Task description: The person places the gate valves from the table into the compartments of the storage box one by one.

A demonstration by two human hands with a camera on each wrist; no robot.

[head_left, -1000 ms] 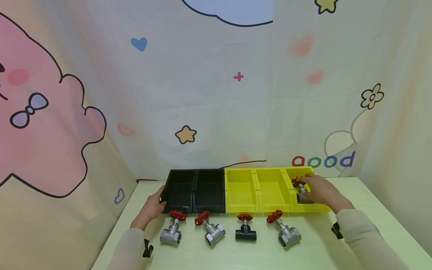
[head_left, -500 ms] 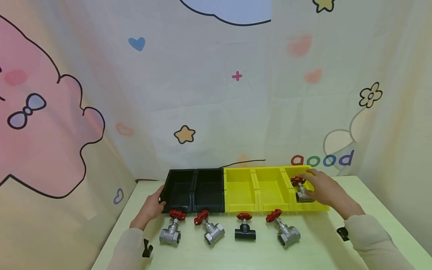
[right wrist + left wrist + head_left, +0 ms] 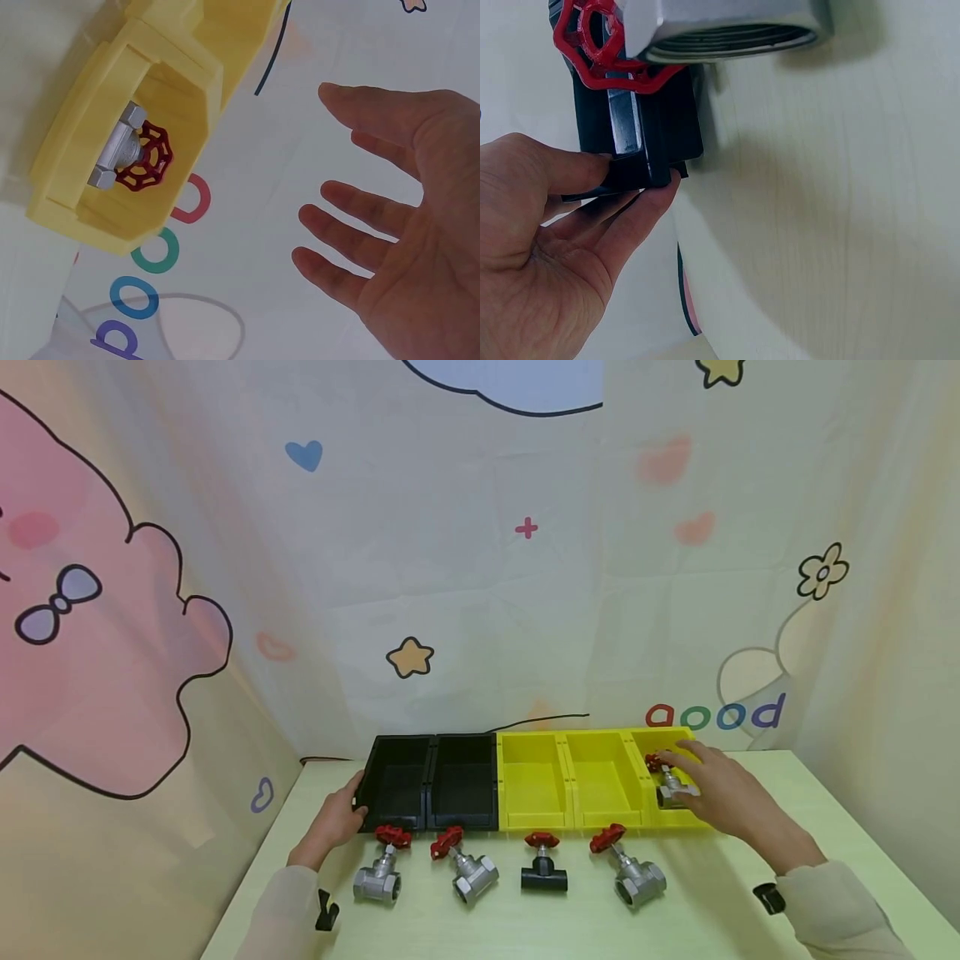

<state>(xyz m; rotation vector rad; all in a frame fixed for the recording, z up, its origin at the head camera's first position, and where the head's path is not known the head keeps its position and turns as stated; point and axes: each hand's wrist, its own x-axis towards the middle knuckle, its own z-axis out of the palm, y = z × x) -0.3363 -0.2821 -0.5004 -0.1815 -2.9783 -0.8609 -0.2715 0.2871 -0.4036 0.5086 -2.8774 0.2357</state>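
My left hand point(image 3: 334, 823) grips the outer end of the leftmost black bin point(image 3: 393, 782); in the left wrist view the thumb and fingers point(image 3: 641, 214) pinch its edge. At the other end of the row, my right hand point(image 3: 738, 797) is above the right yellow bin point(image 3: 678, 820). Its fingers are spread and hold nothing. Inside that bin lies a silver gate valve with a red handwheel point(image 3: 145, 155), apart from the hand in the right wrist view. The hand partly covers this valve in the head view.
Along the front of the bins lie two silver valves point(image 3: 377, 883) point(image 3: 474, 877), a black tee-shaped valve point(image 3: 543, 877) and another silver valve point(image 3: 639, 881), all with red handwheels. A second black bin point(image 3: 463, 785) and two yellow bins point(image 3: 534, 781) point(image 3: 606, 777) stand between the end bins.
My right hand has let go of the valve in the right yellow bin and drawn back up and to the right, its fingers opening. The left hand stays on the black bin.
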